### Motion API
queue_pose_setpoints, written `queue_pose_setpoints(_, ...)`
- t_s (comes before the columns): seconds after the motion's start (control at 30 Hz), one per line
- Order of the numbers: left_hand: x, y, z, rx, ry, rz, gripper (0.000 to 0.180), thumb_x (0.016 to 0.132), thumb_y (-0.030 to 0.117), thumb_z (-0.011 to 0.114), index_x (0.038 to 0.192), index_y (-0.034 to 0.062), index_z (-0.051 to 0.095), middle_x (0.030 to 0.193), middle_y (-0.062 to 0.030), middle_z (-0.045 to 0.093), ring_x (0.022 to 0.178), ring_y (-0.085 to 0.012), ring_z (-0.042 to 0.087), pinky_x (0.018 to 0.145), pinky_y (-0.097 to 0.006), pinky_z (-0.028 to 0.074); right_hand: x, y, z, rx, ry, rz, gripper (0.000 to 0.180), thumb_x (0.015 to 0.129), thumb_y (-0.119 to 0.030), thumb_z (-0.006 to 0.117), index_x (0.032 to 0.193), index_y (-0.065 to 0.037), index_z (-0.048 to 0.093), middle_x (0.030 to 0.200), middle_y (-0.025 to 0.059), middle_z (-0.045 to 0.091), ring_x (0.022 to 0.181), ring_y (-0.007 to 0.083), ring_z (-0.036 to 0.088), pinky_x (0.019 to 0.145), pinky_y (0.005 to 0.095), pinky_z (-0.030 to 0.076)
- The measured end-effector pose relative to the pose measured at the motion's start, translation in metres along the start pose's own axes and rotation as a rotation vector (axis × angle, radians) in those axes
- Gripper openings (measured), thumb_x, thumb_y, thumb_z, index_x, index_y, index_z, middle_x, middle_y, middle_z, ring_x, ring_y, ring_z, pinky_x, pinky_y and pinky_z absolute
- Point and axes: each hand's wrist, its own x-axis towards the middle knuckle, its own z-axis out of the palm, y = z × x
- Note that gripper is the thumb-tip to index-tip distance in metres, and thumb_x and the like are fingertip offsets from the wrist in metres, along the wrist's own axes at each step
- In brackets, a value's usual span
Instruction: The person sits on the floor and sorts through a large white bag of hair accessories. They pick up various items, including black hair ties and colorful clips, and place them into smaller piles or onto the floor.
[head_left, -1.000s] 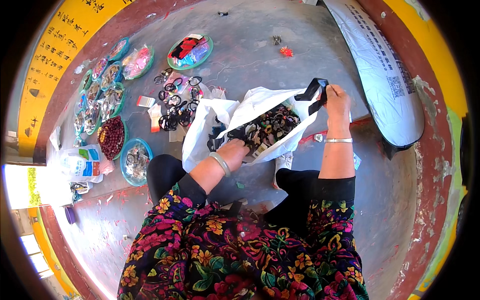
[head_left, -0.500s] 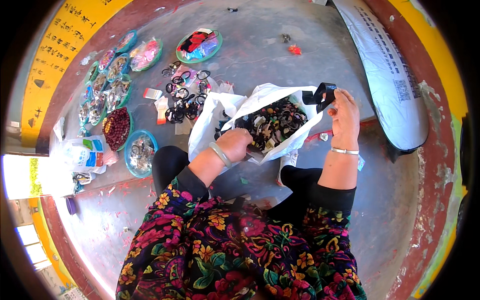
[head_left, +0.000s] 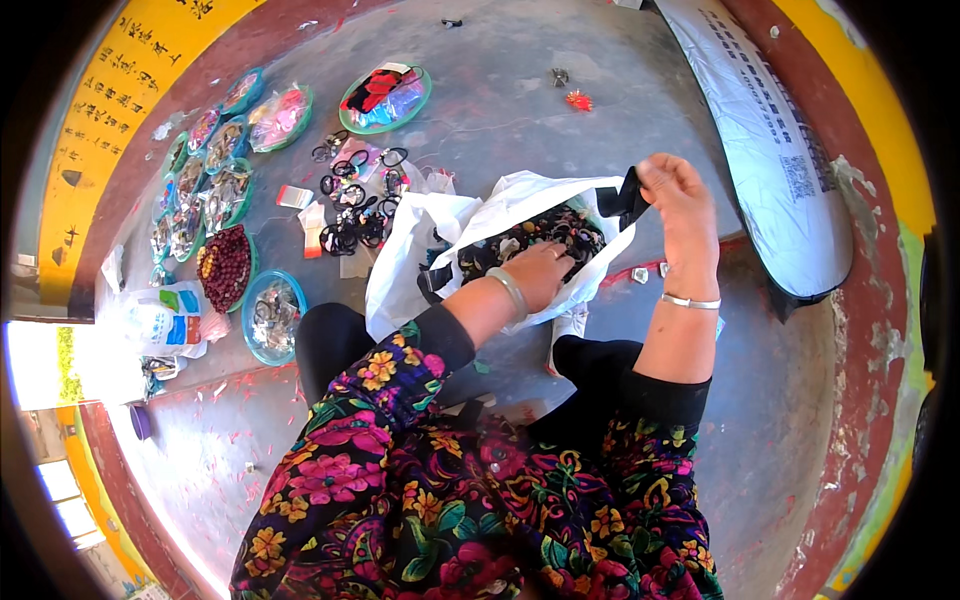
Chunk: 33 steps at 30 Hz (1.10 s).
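Inside the white bag (head_left: 522, 206), left fingers (head_left: 556, 258) among trinkets (head_left: 580, 232)

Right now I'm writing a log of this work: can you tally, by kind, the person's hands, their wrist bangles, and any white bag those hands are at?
Hands: 2 (left hand, right hand)
Wrist bangles: 2 (left bangle, right bangle)
White bag: 1
Total: 5

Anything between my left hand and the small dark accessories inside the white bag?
Nothing visible. The left hand is already at the small dark accessories, within the open mouth of the white bag. The right hand holds the black strap at the bag's right side, clear of the left.
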Motion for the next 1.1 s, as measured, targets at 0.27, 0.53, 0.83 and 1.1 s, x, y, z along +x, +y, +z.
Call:
queue_pose_setpoints(0.27, 0.042, -0.041, -0.003, 0.091, -0.315, -0.149, 0.026, 0.077, 0.013, 0.053, 0.1, 0.002, 0.06, 0.102, -0.0186, 0.059, 0.1, -0.0335, 0.054, 0.088, -0.039, 0.041, -0.004, -0.013, 0.005, -0.411, 0.008, -0.143, 0.02, 0.074, -0.007, 0.062, 0.094, -0.002, 0.065, 0.077, 0.0063, 0.065, 0.071, 0.0115, 0.058, 0.067, 0.0258, 0.046)
queue_pose_setpoints(0.53, 0.074, -0.111, -0.067, 0.032, -0.256, -0.52, 0.051, 0.075, 0.0, 0.048, 0.126, 0.0047, 0.045, 0.111, -0.0207, 0.057, 0.1, -0.0306, 0.058, 0.087, -0.033, 0.044, 0.0, -0.012, 0.015, -0.277, 0.09, -0.133, 0.017, 0.075, -0.008, 0.061, 0.09, -0.003, 0.067, 0.067, 0.0007, 0.059, 0.059, 0.005, 0.049, 0.054, 0.0208, 0.039)
queue_pose_setpoints(0.83, 0.085, -0.107, -0.048, 0.022, -0.129, -0.329, 0.038, 0.077, 0.005, 0.049, 0.114, 0.0027, 0.054, 0.111, -0.0193, 0.057, 0.101, -0.0325, 0.055, 0.088, -0.035, 0.042, 0.0, -0.02, 0.024, 0.009, 0.202, -0.096, 0.013, 0.076, -0.001, 0.061, 0.087, -0.002, 0.066, 0.069, -0.0023, 0.056, 0.061, 0.004, 0.045, 0.054, 0.018, 0.035)
queue_pose_setpoints(1.1, 0.069, -0.013, 0.0, 0.014, -0.201, 0.184, 0.034, 0.071, 0.018, 0.059, 0.101, 0.0008, 0.058, 0.103, -0.0197, 0.056, 0.098, -0.0328, 0.053, 0.085, -0.037, 0.043, -0.004, -0.021, 0.019, 0.051, 0.169, -0.037, 0.013, 0.076, -0.003, 0.061, 0.087, -0.003, 0.066, 0.073, -0.0002, 0.059, 0.064, 0.0056, 0.047, 0.059, 0.0191, 0.036)
